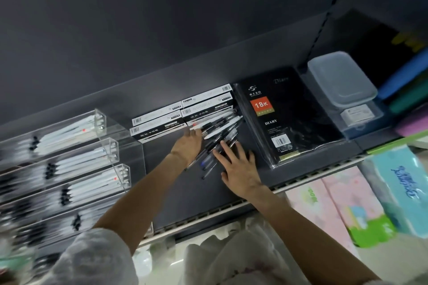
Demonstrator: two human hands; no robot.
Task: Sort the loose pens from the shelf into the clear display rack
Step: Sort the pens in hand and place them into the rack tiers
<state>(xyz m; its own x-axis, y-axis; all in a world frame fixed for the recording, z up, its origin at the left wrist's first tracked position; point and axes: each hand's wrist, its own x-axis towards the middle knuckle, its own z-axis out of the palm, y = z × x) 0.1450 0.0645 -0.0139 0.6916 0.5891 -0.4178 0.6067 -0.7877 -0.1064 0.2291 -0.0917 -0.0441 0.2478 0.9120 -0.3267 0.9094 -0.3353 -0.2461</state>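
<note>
Dark grey shelving fills the view, seen from above at a tilt, with a flat dark shelf (185, 192) running across the middle and a plain grey back panel behind it.

Far left of both hands stands the clear display rack (108, 148), a stepped acrylic unit whose slanted compartments already hold rows of white pens with dark tips; this part is blurred.

Next comes the left hand (187, 146), reaching forward from a white sleeve (92, 259). Its fingers (196, 133) are stretched out flat and open, their tips touching the near edge of the loose pens (220, 132). Just beyond these fingertips lie several black and white pen boxes (180, 115), stacked flat against the back of the shelf.

The loose pens lie in a jumbled heap on the shelf between the two hands and in front of the boxes, a mix of clear, black and white barrels, some spilling toward the shelf's front edge.

The right hand (238, 169) rests palm down on the shelf, fingers (228, 150) spread open, with the fingertips lying over the lower pens of the heap. It grips nothing.

Right of that hand lies a black diary (289, 118) in plastic wrap, marked 18K. Further right sits a clear lidded plastic box (340, 78). Below the shelf, at lower right, are pink and blue tissue packs (393, 190).
</note>
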